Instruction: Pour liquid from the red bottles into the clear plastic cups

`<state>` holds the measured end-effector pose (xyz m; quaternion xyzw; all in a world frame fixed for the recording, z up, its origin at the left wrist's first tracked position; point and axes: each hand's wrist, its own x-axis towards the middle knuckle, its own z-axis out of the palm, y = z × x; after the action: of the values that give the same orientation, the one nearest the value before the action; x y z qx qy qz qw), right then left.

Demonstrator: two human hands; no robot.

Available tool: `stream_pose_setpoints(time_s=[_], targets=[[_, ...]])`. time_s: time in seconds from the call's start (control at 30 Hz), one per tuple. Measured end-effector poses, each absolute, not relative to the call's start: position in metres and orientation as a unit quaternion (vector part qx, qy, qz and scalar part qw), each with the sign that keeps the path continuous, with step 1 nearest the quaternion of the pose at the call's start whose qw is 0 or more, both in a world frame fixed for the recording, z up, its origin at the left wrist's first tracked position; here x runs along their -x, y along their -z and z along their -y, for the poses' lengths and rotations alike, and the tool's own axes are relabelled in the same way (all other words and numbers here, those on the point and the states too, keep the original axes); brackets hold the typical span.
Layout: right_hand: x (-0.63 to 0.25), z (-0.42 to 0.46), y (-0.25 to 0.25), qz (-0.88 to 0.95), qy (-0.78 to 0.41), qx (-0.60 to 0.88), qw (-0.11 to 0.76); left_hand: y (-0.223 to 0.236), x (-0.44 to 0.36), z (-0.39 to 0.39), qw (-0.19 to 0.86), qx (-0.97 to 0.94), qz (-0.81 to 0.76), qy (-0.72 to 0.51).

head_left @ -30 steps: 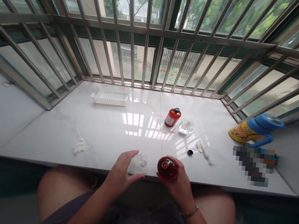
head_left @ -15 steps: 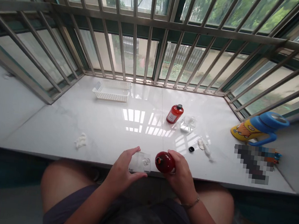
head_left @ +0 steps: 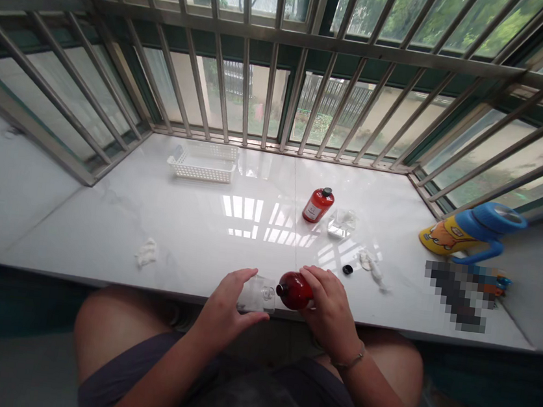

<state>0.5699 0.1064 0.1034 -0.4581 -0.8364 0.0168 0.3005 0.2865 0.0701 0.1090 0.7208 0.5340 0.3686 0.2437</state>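
Near the counter's front edge, my left hand (head_left: 231, 300) is closed round a clear square glass bottle (head_left: 257, 295), thumb on the near side and fingers on the far side. The glass bottle's round opening faces right. Just beside it, my right hand (head_left: 331, 308) grips a dark red bottle (head_left: 295, 290), tilted so that its uncapped black neck points left at the glass bottle. The two bottles are close but appear apart; I cannot make out any liquid between them. A black cap (head_left: 347, 270) lies on the counter beyond my right hand.
Farther back stand a second red bottle (head_left: 318, 205), capped, and a clear container (head_left: 342, 224). Crumpled white tissue (head_left: 147, 253) lies left, more tissue (head_left: 374, 272) right. A white basket (head_left: 202, 162) sits by the barred window. A blue-and-yellow flask (head_left: 469, 232) is at right.
My right hand has tipped the dark red bottle further over to the left, bringing its neck nearer the glass bottle. My left hand has stayed almost still.
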Motion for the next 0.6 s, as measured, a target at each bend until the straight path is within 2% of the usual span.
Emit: stream_pose_setpoints(time_s=[0.6], targets=[[-0.57, -0.109, -0.116, 0.859, 0.018, 0.442, 0.259, -0.103, -0.288, -0.071, 0.258, -0.715, -0.539, -0.363]])
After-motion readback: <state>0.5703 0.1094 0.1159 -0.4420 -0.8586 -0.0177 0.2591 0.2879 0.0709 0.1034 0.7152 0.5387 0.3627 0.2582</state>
